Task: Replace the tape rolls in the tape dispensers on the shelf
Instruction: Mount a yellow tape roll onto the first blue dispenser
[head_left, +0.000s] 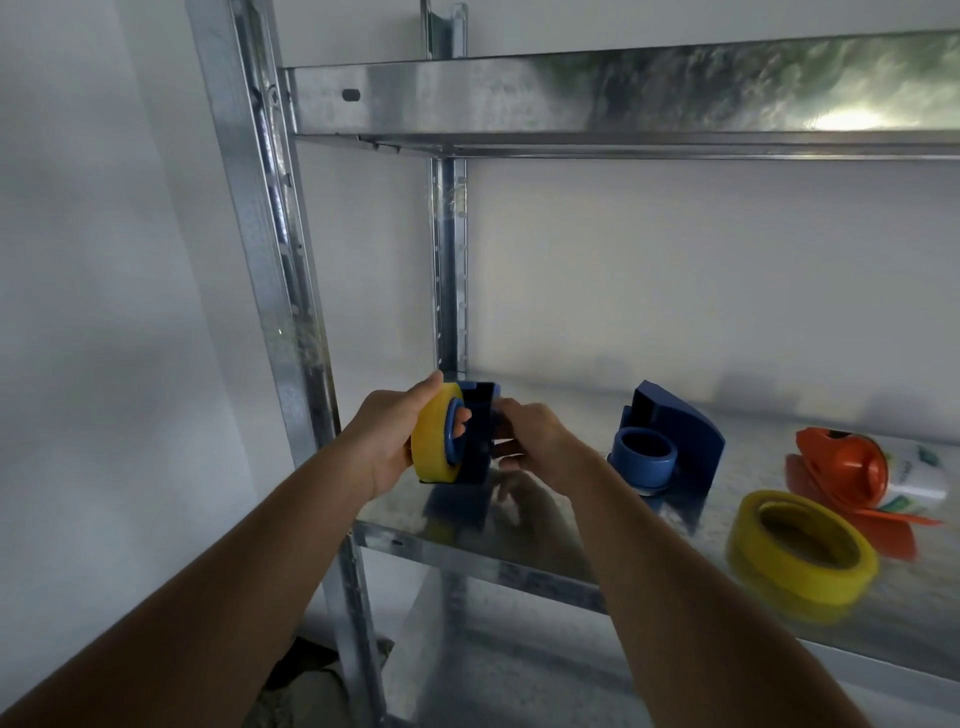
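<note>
A dark blue tape dispenser (479, 434) is held at the left end of the metal shelf (467, 551), its bottom near the surface. A yellow tape roll (432, 441) sits on its blue hub. My left hand (387, 441) grips that roll, thumb on its top edge and a finger in the hub. My right hand (530, 441) holds the dispenser body from the right. A second blue dispenser (675, 441) stands further right with a bare blue hub (644, 457). Another yellow tape roll (802, 548) lies flat near the front edge.
An orange tape dispenser (841, 467) with a white printed roll (914, 467) lies on its side at the far right. A higher metal shelf (623, 98) runs overhead. Slotted steel uprights (280, 291) stand left and behind. A white wall is behind.
</note>
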